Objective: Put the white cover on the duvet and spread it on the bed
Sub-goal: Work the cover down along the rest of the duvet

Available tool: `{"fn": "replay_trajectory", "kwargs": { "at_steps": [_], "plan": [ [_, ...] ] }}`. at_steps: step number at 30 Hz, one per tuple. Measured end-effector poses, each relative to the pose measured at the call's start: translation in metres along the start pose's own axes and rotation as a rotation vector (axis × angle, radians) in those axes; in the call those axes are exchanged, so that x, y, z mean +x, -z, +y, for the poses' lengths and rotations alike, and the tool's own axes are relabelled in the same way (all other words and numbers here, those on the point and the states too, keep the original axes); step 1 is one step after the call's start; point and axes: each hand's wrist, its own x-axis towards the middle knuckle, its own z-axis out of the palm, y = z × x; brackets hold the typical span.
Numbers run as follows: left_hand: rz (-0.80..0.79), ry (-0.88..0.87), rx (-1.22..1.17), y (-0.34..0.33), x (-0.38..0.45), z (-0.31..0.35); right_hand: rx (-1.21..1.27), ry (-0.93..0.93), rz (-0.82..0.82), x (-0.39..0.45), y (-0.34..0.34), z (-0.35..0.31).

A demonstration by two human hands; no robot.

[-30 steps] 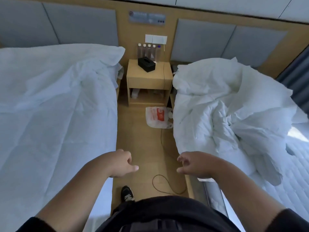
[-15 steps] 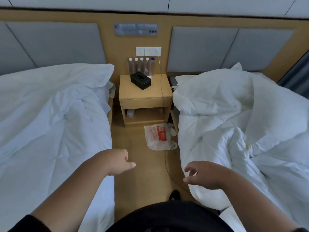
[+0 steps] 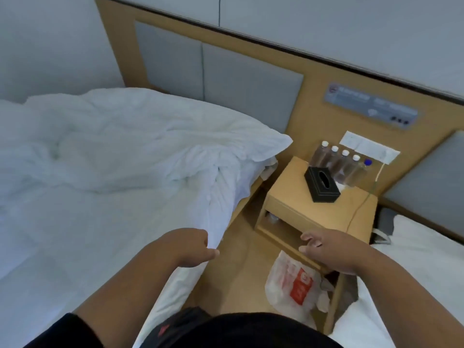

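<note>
Both hands, left hand (image 3: 187,248) and right hand (image 3: 326,249), hover empty; wall sign (image 3: 371,108) perhaps unreadable.

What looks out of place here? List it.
A white and red plastic bag lies crumpled on the floor below the nightstand. The white duvet lies rumpled, its corner overhanging the bed's edge.

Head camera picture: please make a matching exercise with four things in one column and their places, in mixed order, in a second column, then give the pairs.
Things:
1. black rectangular tissue box
2. white and red plastic bag
3. row of clear plastic bottles
4. rumpled white duvet

Places:
A. on the floor
B. on the bed at the left
C. against the wall behind the tissue box
D. on the nightstand top, near its middle

Pairs: 1-D, 2-A, 3-C, 4-B
</note>
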Motion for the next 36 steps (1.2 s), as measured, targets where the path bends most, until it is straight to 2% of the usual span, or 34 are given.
{"fn": "replay_trajectory", "kwargs": {
  "at_steps": [3,9,13,18,23,28,32,34,36],
  "plan": [
    [-0.009,0.1,-0.058,0.016,0.019,-0.019,-0.018,0.095,-0.035,0.055,0.021,-0.023],
    [-0.015,0.203,-0.151,0.067,0.098,-0.058,-0.195,0.18,-0.271,0.165,0.039,-0.073],
    [-0.032,0.171,-0.162,0.121,0.172,-0.077,-0.21,0.147,-0.267,0.229,0.084,-0.1],
    [-0.048,0.124,-0.168,0.188,0.257,-0.097,-0.154,0.114,-0.169,0.298,0.142,-0.127],
    [-0.12,0.158,-0.224,0.216,0.31,-0.111,-0.248,0.157,-0.252,0.367,0.168,-0.147],
    [-0.242,0.273,-0.318,0.211,0.345,-0.128,-0.413,0.225,-0.375,0.47,0.171,-0.169],
    [-0.245,0.451,-0.441,0.215,0.358,-0.145,-0.547,0.342,-0.385,0.56,0.156,-0.205],
    [-0.242,0.534,-0.557,0.214,0.362,-0.15,-0.484,0.415,-0.357,0.601,0.139,-0.223],
    [-0.218,0.574,-0.794,0.21,0.369,-0.146,-0.408,0.461,-0.325,0.638,0.121,-0.233]
  ]
}}
